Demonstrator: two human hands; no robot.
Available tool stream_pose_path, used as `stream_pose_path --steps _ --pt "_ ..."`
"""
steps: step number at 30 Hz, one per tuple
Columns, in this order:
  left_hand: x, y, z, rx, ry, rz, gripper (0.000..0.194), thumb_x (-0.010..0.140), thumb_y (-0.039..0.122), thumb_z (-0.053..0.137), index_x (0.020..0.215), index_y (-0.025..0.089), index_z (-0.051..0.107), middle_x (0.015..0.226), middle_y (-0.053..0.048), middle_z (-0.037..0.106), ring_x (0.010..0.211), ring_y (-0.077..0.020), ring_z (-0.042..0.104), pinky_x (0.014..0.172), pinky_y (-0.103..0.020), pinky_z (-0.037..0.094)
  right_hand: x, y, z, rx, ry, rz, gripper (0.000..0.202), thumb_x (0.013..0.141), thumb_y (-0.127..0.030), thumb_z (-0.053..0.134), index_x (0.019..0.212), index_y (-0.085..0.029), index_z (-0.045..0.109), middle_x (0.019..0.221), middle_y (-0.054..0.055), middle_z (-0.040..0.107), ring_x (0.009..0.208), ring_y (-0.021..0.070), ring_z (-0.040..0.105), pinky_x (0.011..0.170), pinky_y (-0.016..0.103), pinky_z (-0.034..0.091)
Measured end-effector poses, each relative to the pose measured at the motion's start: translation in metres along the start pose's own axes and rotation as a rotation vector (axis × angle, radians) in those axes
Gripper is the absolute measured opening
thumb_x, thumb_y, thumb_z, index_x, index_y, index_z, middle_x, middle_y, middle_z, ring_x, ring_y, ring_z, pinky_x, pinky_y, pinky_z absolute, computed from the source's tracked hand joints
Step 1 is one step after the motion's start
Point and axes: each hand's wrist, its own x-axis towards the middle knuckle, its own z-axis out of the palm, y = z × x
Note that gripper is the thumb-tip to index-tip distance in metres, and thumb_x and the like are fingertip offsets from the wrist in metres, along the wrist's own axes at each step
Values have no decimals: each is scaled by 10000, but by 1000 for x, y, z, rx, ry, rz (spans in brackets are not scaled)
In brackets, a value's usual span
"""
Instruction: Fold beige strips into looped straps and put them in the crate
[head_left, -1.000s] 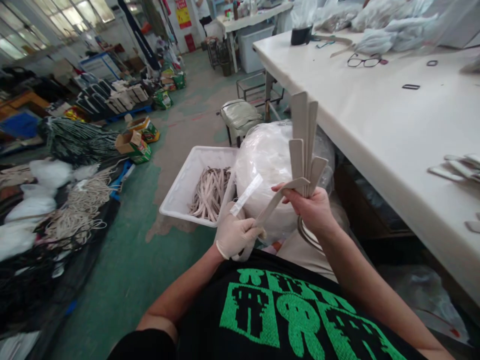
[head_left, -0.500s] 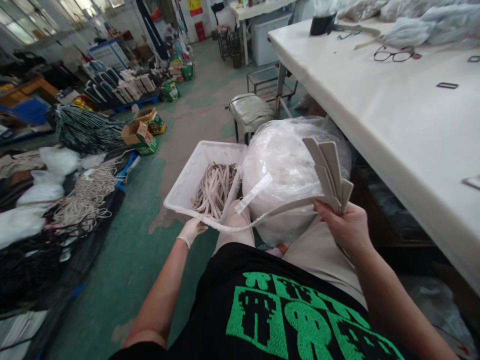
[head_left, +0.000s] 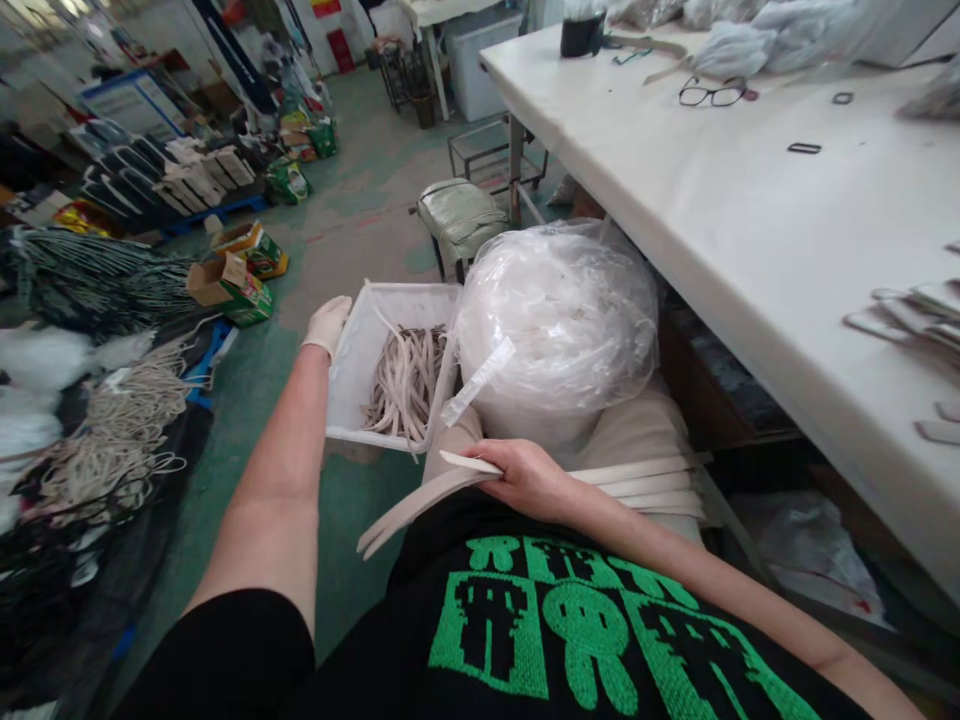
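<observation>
My left hand [head_left: 328,325], in a white glove, is at the outer left wall of a white plastic bin [head_left: 346,345], its fingers closed over the rim near the far corner. Inside the bin lies a tangled heap of narrow beige straps [head_left: 409,385]. Close to my body, my right hand [head_left: 525,480] is closed around several flat beige straps [head_left: 427,500]. Their short ends stick out to the left, over my shirt. On the other side of my forearm, long lengths of strap [head_left: 645,485] lie fanned across my thigh. The fingertips of my right hand are partly hidden.
A large clear plastic bag of white material [head_left: 555,330] stands between my legs, beside the bin. To the right runs a white table [head_left: 675,180] with glasses [head_left: 711,94] and metal buckles [head_left: 804,148]. A padded stool [head_left: 461,215] stands ahead; cord bundles [head_left: 142,400] lie left.
My left hand has let go of the stretched strap and moved up to the bin's rim. My right hand has come left and lower with the straps, which now lie across my lap.
</observation>
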Motion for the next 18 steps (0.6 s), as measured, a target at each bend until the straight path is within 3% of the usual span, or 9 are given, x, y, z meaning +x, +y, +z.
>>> stream_pose_path --steps 3,6,7,10,13,18 --pt "-39 -20 42 29 -184 -19 359 840 342 759 1091 93 697 986 -70 757 943 -155 654 996 -308 457 -17 15 0 251 22 123 260 903 -347 609 1043 -175 744 908 52 763 752 182 672 646 266 515" --pt "-95 -48 77 222 -579 -37 426 637 442 874 924 141 780 852 -74 780 926 -241 683 914 -341 505 -28 28 -4 580 163 273 362 895 -469 613 1084 -175 709 961 58 750 601 120 600 496 225 479" --pt "-112 -55 86 295 -649 -21 431 604 467 877 889 155 793 819 -63 780 913 -250 684 897 -339 510 -30 31 -7 653 230 321 379 884 -488 626 1091 -180 701 964 57 747 557 102 573 470 217 468" --pt "-151 -67 101 339 -666 -19 439 606 542 829 817 158 806 762 -53 772 837 -238 686 842 -327 521 -30 42 -14 775 404 408 377 857 -498 668 1059 -183 704 892 43 740 446 56 457 448 219 473" --pt "-176 -65 105 128 -683 -95 477 643 571 799 817 127 804 809 -101 778 774 -214 691 812 -322 529 -24 52 -19 872 492 444 348 845 -472 693 1032 -179 710 883 50 750 405 32 337 449 226 491" --pt "-225 -57 107 -175 -792 -247 487 663 542 833 868 102 800 851 -139 779 759 -204 709 847 -338 545 -9 59 -12 956 412 501 351 832 -484 711 986 -168 718 972 78 766 409 29 282 447 225 505"
